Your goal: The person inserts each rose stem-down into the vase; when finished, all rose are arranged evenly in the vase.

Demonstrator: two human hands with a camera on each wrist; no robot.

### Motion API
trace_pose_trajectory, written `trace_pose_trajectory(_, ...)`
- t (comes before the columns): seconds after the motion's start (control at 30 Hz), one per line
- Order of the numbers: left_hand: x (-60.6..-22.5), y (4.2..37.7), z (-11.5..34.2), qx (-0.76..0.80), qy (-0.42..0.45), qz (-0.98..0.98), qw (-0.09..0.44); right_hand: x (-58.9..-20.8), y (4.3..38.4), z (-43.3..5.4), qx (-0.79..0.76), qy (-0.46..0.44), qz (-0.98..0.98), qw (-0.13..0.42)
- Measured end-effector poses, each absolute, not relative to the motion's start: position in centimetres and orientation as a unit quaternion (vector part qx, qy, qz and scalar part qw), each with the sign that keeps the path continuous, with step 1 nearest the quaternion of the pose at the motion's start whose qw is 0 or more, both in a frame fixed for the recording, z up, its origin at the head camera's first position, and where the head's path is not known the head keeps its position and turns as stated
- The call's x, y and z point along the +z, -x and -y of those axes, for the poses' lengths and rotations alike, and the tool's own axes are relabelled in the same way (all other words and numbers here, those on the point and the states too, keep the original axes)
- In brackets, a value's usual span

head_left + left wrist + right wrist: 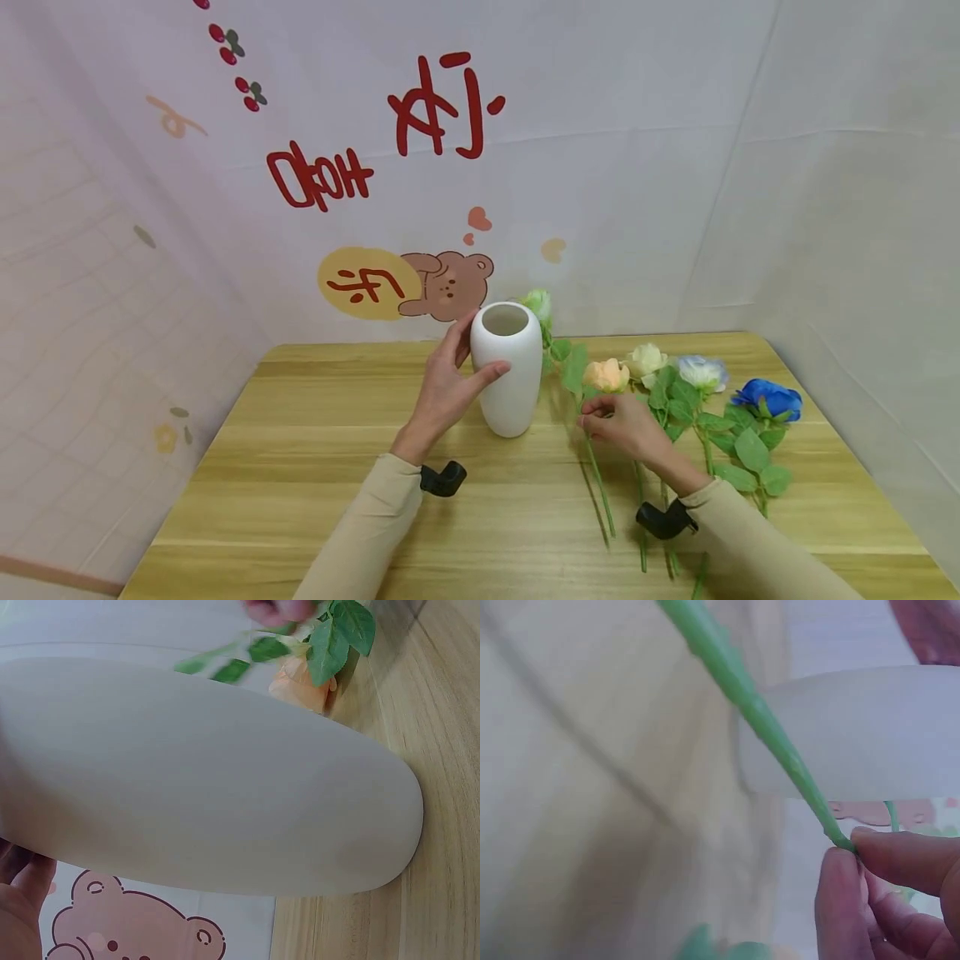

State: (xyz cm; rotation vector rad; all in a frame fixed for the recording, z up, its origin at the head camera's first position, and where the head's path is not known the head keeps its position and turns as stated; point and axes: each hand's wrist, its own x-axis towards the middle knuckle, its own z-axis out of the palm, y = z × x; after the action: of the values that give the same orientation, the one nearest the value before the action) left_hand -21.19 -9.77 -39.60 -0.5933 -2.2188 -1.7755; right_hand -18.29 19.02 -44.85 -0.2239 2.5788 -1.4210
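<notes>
A tall white vase (511,383) stands upright on the wooden table. My left hand (442,390) grips its upper left side, the thumb across the front and the fingers behind. Between thumb and fingertips, my right hand (624,427) pinches the green stem (780,746) of a flower. That flower's greenish-white bloom (537,307) shows beside the vase's rim, partly hidden behind it. In the head view the stem's lower end slants down toward the table front. Close by the right hand lies a peach flower (606,376), which the left wrist view shows beyond the vase.
Right of the peach flower lie a cream flower (647,361), a pale blue-white flower (702,372) and a blue flower (772,400), stems pointing toward the front. A printed white cloth (637,183) hangs behind the table (315,467) and along its sides.
</notes>
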Motion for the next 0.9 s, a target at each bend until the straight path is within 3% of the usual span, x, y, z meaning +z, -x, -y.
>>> trace_pose_trajectory(0.9, -39.8, 21.1, 9.8, -0.612, 0.199, 0.757, 0.114, -32.8, 19.1, -17.8, -0.520, 0.103, -0.848, -0.028)
